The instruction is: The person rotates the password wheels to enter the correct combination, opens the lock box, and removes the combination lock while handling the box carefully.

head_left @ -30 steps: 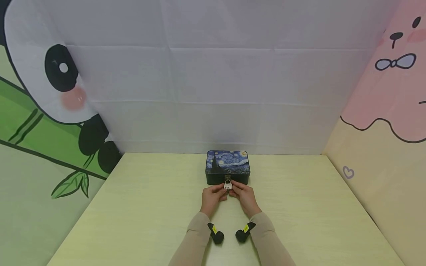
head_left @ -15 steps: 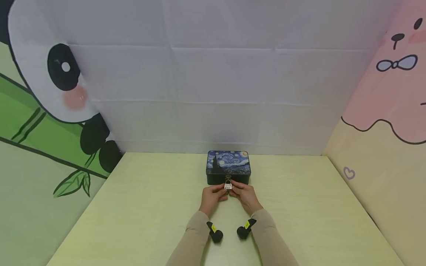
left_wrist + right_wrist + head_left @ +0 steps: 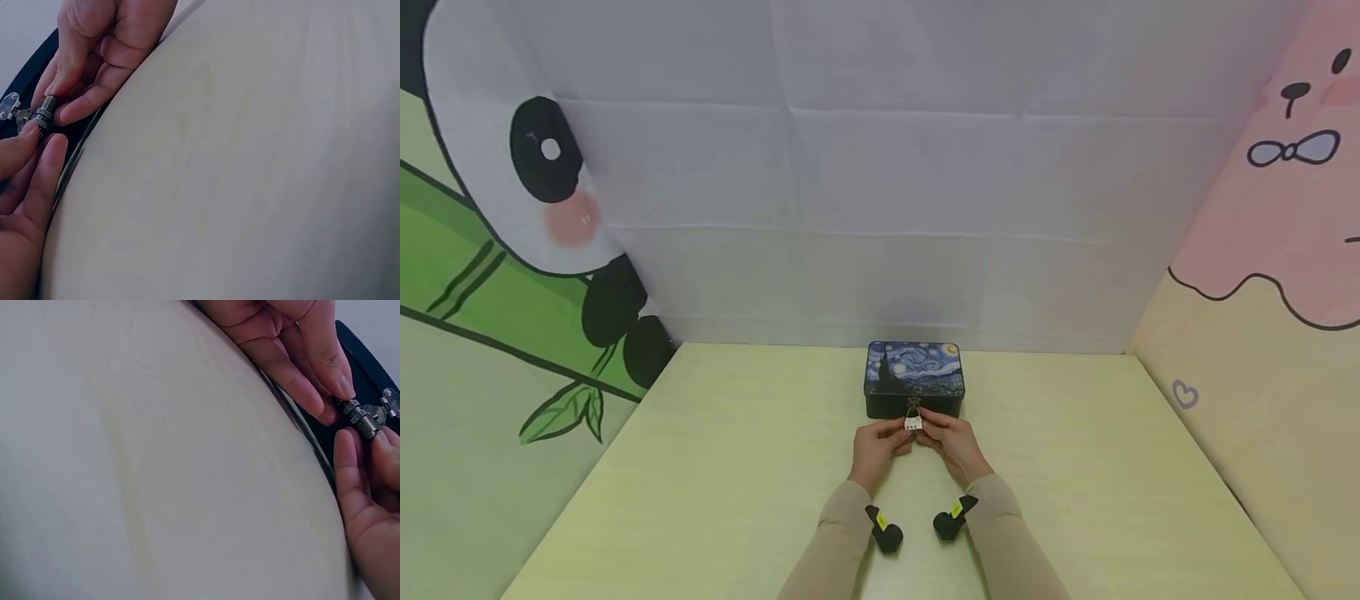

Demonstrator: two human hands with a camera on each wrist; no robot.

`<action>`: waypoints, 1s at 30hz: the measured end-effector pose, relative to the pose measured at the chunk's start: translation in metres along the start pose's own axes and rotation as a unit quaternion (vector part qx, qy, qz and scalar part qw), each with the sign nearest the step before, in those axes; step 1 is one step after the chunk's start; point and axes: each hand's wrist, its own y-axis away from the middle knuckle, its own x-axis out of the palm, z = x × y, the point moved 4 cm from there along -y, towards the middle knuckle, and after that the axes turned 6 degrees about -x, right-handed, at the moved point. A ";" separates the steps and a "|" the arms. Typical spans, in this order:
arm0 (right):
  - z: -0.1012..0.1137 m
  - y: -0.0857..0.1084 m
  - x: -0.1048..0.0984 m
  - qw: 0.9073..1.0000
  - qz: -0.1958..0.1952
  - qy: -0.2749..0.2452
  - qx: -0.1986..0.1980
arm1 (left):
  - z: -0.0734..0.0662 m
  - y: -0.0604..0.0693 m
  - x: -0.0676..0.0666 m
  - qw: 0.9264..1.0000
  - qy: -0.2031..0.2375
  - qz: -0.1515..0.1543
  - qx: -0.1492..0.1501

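Observation:
A small combination padlock [image 3: 913,423] with a silvery body and numbered dials hangs at the metal clasp [image 3: 9,106] on the front of a dark tin box [image 3: 914,371]. The lid bears a blue swirling night-sky picture. My left hand [image 3: 876,450] pinches the padlock's left end between thumb and fingers. From the other side, my right hand [image 3: 955,444] pinches its right end. Both wrist views show the dial rows of the padlock [image 3: 358,417] between the two thumbs. Fingertips cover parts of its body, and I cannot read the digits.
The box stands near the back edge of a pale yellow table [image 3: 737,467], close to a white cloth backdrop [image 3: 895,183]. Cartoon-printed panels rise on both sides. A black camera mount [image 3: 889,537] sits at the left wrist, another [image 3: 947,525] at the right.
Both hands stay on the padlock, almost in the same place. The head view has shifted slightly. The padlock looks a little more tilted toward the camera.

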 end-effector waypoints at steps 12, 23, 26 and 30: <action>-0.002 0.001 -0.001 0.999 -0.033 -0.009 -0.026 | 0.001 0.001 0.000 0.999 0.004 -0.031 -0.004; -0.003 0.000 -0.001 0.998 -0.032 -0.021 -0.048 | 0.004 0.001 -0.001 0.999 0.016 -0.044 -0.001; -0.003 -0.001 -0.001 0.998 -0.033 -0.018 -0.046 | 0.004 0.001 -0.001 0.999 0.015 -0.042 0.005; -0.004 -0.001 -0.001 0.998 -0.033 -0.016 -0.045 | 0.004 0.001 -0.001 0.999 0.019 -0.043 0.003</action>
